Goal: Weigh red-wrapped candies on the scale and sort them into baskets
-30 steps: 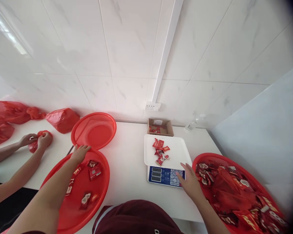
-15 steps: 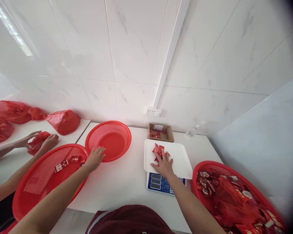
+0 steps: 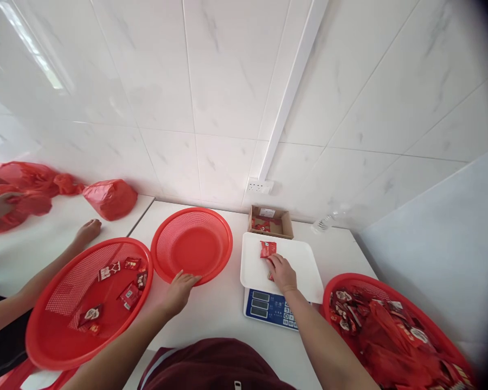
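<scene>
My left hand (image 3: 182, 292) is closed over the near rim of a round red plastic basket (image 3: 225, 238) with mesh sides. Over the white tray (image 3: 305, 268) of a weighing scale (image 3: 270, 309), my right hand (image 3: 283, 272) has its fingers curled around small red packets. Part of one packet shows below the fingers; how many are in the hand is hidden. Another red packet (image 3: 268, 249) lies at the fingertips.
A red basket (image 3: 44, 346) with several packets stands left; a fuller one (image 3: 333, 284) stands right. Behind the scale are a cardboard box (image 3: 287, 225) and a clear bottle (image 3: 325, 222). Red bags (image 3: 110, 199) and a co-worker's hands (image 3: 87, 232) are at the left.
My left hand has come down onto the basket rim, and that basket has shifted slightly right and nearer. My right fingers have closed on packets. The co-worker's small red bag has moved left.
</scene>
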A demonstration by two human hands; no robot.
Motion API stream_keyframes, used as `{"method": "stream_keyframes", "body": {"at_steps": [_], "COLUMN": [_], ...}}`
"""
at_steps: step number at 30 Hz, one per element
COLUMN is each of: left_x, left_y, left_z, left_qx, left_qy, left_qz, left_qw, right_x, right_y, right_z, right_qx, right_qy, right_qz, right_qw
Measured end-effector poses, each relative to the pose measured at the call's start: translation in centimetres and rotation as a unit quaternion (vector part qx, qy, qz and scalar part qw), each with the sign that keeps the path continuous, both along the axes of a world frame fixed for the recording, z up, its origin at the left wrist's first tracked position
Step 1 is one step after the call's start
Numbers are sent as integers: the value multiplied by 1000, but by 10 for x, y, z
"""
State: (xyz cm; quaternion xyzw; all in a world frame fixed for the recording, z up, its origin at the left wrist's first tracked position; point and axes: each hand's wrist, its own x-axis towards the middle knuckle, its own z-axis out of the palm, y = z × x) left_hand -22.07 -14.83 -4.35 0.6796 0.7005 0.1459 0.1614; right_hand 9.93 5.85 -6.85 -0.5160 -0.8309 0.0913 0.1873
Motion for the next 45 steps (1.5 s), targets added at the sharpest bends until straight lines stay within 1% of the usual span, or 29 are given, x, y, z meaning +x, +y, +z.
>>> {"method": "stream_keyframes", "body": {"at_steps": [2,4,6,7,9,11,12,14,16,17,18,19,21,22,24,26,28,29,31,32,33,35,36,37,38,39,41,43,45], "left_x": [2,3,5,5,7,9,10,11,10,10,9,8,8,8,7,6,4,2,-2,-4,-5,-9,-10,-12,-14,-15,-18,-20,-19], "left_y": [-12,-22,-29,-31,-34,-36,-36,-36,-36,-36,-36,-37,-37,-38,-38,-37,-35,-34,-32,-30,-29,-27,-26,-24,-22,-20,-13,-3,6], "left_z": [2,4,7,9,11,12,12,11,9,9,8,8,7,7,6,7,7,8,10,12,13,15,15,15,15,14,11,9,8], "left_qx": [-13,-17,-17,-17,-20,-22,-21,-22,-22,-23,-23,-23,-22,-20,-14,-9,-9,-10,-14,-17,-22,-32,-36,-37,-36,-34,-32,-41,-54], "left_qy": [9,15,14,13,13,14,15,15,14,14,14,15,17,16,14,16,23,28,36,39,43,47,48,47,46,47,53,65,80], "left_qz": [-16,-28,-44,-54,-71,-82,-85,-86,-86,-86,-84,-82,-76,-75,-75,-72,-73,-75,-77,-79,-80,-88,-93,-96,-97,-95,-85,-75,-63], "left_qw": [1000,999,999,998,997,996,996,996,996,996,996,996,997,997,997,997,997,997,996,996,996,994,994,994,994,994,994,994,993], "right_x": [4,5,2,-3,-20,-45,-60,-87,-106,-109,-108,-102,-80,-64,-32,-5,10,12,7,1,-8,-28,-38,-47,-54,-57,-54,-32,5], "right_y": [3,7,10,10,6,-4,-12,-26,-37,-39,-40,-40,-38,-38,-40,-43,-46,-46,-44,-43,-42,-44,-47,-49,-52,-55,-57,-58,-59], "right_z": [6,17,30,38,56,74,83,97,104,104,102,98,84,77,61,47,38,35,33,35,38,50,57,66,74,81,90,89,81], "right_qx": [-17,-42,-72,-88,-127,-180,-210,-271,-296,-289,-270,-245,-203,-190,-184,-180,-179,-181,-197,-213,-237,-292,-320,-334,-335,-321,-281,-235,-199], "right_qy": [57,119,197,241,325,385,402,404,371,342,301,249,117,48,-59,-98,-93,-80,-28,18,81,235,312,365,388,391,368,339,318], "right_qz": [-48,-120,-192,-214,-223,-175,-133,-13,91,120,131,121,60,17,-52,-69,-67,-71,-98,-115,-128,-117,-93,-54,-20,6,18,-11,-71], "right_qw": [997,985,959,942,910,888,881,873,875,886,905,929,970,980,980,976,977,978,975,970,960,919,890,868,859,863,886,911,924]}}
